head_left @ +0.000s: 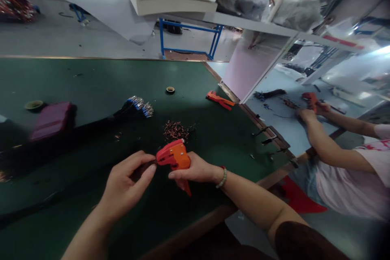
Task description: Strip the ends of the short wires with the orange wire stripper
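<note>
1 red-orange wire stripper (174, 155), gripped in the right hand (198, 168) toward the tabletop's (234, 150) near edge, nose at dark wire (142, 170) pinched by the left hand (126, 183); heaped clippings (176, 131) suggest stripping partly done, remainder uncountable.

A bracelet of rounded, pale green beads (224, 176) circles the wrist behind a worker's bare right hand (198, 168), with a narrow band of red showing at its far side. At the near right, a dark brown sleeve (304, 239) covers the upper arm and ends close to the elbow, its cloth plain and deep in shade. The left hand (124, 183) is likewise bare, its slim fingers leading to a forearm uncovered as far as the view reaches.
</note>
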